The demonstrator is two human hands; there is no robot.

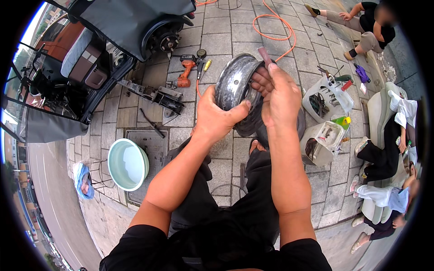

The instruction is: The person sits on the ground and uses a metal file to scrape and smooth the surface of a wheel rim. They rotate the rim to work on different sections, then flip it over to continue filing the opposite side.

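Note:
A worn, greyish metal wheel rim (232, 86) is tilted up in front of me. Gripping its near left side is my left hand (219, 110), thumb across the edge and fingers behind. Close to the rim's right edge, my right hand (281, 92) pinches a flat reddish-brown strip-like tool (265, 56) between thumb and forefinger. Its other fingers curl by the rim's opening. The tool's far end points up and away; its exact kind I cannot make out. Below the rim, partly hidden by my right forearm, is a dark round tyre (266, 131).
An orange cordless impact wrench (184, 74), a metal jack (158, 97) and a pry bar (151, 123) lie on the paving. A water-filled basin (115, 167) stands left; tool containers (316, 108) stand right. A vehicle (135, 27) with an exposed hub, an orange hose (271, 16) and seated people surround me.

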